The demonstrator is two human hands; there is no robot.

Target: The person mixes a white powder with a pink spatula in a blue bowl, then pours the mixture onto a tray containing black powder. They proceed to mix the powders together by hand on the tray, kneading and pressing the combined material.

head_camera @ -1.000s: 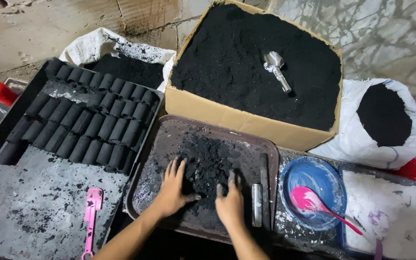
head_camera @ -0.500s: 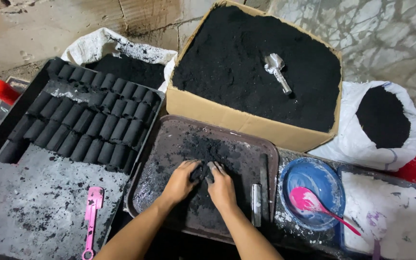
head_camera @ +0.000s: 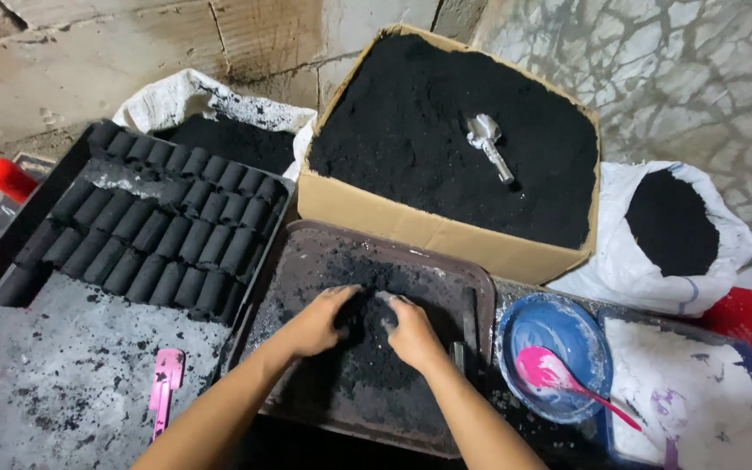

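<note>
A dark brown tray (head_camera: pixel 446 270) in front of me carries a heap of black charcoal powder (head_camera: pixel 367 348). My left hand (head_camera: pixel 319 320) and my right hand (head_camera: pixel 409 329) are cupped together over the heap, pressing a clump of the powder between them. Both sets of fingers curl around the clump. A dark metal tube (head_camera: pixel 469 313) lies along the tray's right side.
A large black tray (head_camera: pixel 71 383) at the left carries rows of black cylinders (head_camera: pixel 167 239) and a pink tool (head_camera: pixel 165 387). Behind stands a cardboard box (head_camera: pixel 428 231) of black powder with a metal scoop (head_camera: pixel 489 146). At right: blue bowl (head_camera: pixel 559 335) with pink spoon (head_camera: pixel 559 374), white sacks.
My hands were spread flat and apart on the powder. They have drawn together and now cup a clump between them.
</note>
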